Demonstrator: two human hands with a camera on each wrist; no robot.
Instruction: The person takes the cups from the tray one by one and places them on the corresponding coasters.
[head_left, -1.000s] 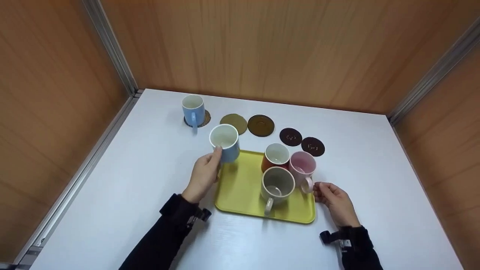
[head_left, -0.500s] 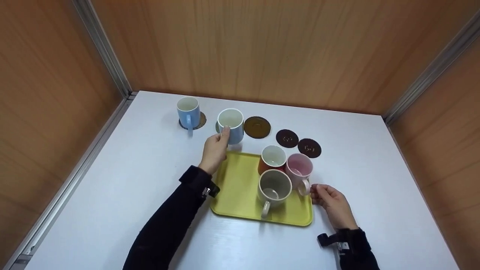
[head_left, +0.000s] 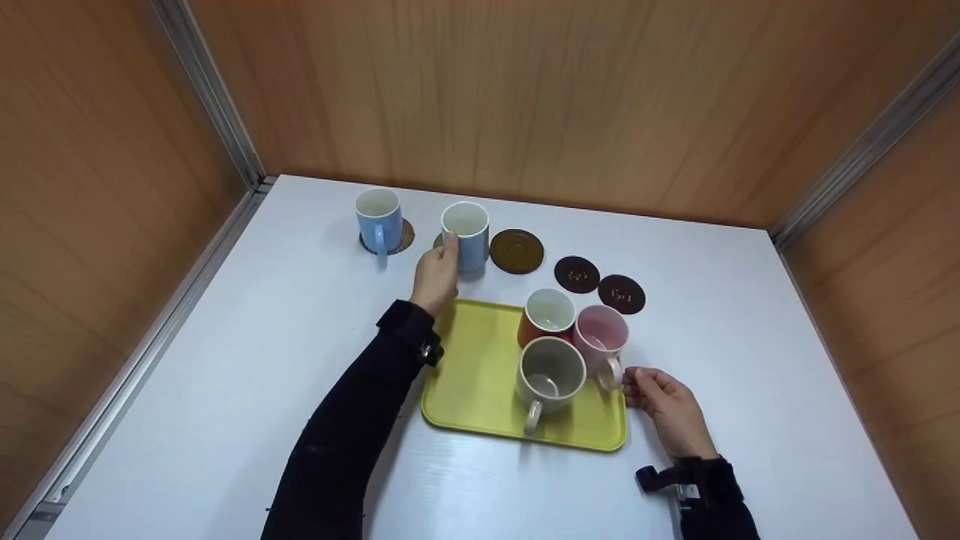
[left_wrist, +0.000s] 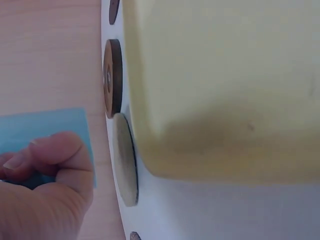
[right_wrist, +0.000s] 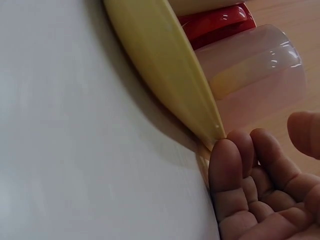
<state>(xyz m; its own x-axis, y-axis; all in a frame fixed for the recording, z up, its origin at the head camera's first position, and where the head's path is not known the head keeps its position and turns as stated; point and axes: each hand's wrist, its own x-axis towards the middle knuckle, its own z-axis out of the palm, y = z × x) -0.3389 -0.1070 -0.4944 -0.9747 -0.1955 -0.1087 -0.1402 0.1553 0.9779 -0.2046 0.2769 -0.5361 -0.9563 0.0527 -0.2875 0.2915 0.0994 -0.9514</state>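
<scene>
Okay: white desk, wood-grain walls; left hand gripping light-blue mug, right hand (thumb apart) at yellow rectangular tray.

Left arm stretched forward, left hand gripping — right hand nearer body, thumb apart.

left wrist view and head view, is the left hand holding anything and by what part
The left hand holds a blue mug at its side, apparently by the handle, though the curled fingers hide that part.
</scene>
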